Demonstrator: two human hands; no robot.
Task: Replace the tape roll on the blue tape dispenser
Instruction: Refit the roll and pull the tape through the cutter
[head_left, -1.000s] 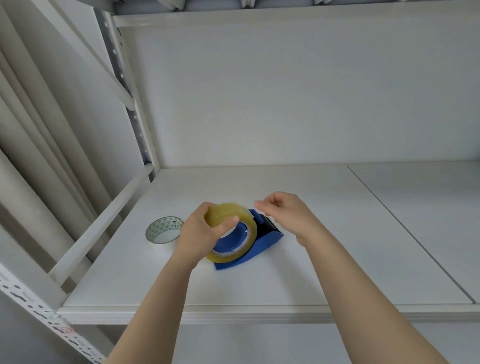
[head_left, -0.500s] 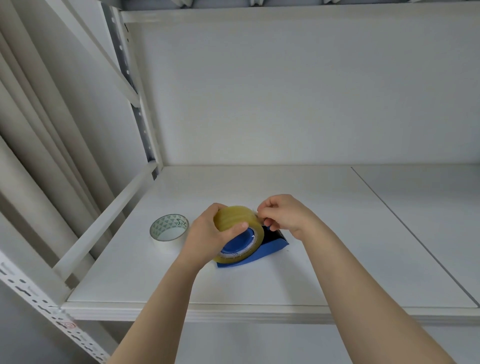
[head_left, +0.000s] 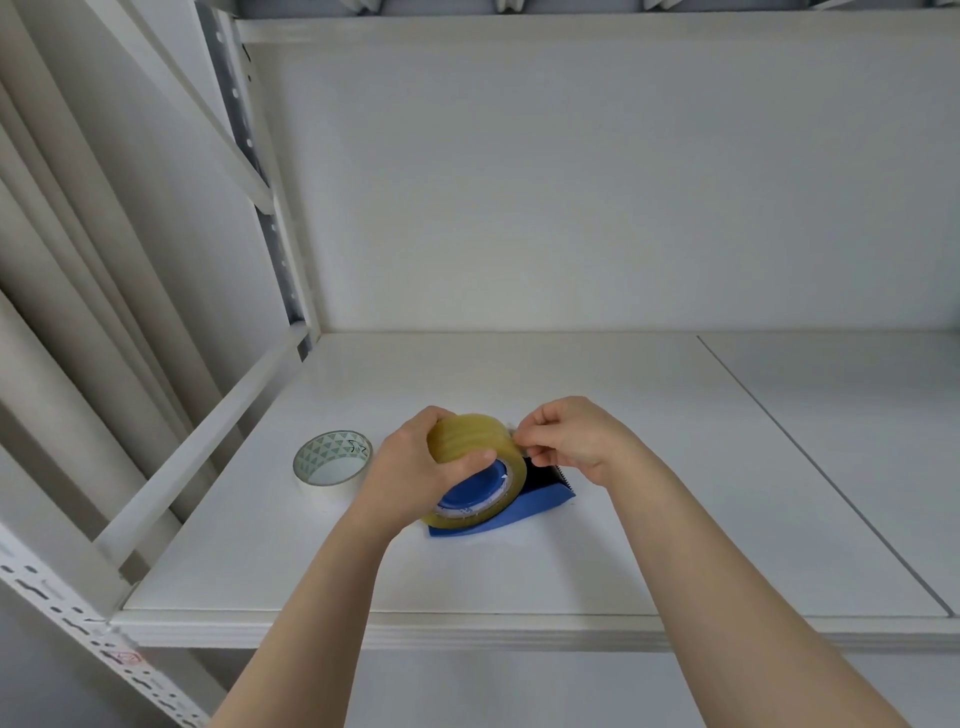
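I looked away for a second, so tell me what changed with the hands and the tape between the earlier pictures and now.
The right hand closed in from open beside the dispenser and now pinches at the top edge of the yellowish tape roll, seemingly picking at its free end. The left hand kept its grip on that roll, on the blue tape dispenser. The patterned tape roll lies untouched on the shelf.

The left hand (head_left: 410, 470) is covering the near-left side of the yellowish tape roll (head_left: 475, 441), and the roll itself is hiding most of the blue tape dispenser (head_left: 524, 506), leaving only its base edge, hub and dark cutter end showing. The right hand (head_left: 571, 436) is pinching at the roll's top edge, but the tape end there is too small and blurred to make out. Both forearms are running off the bottom edge.
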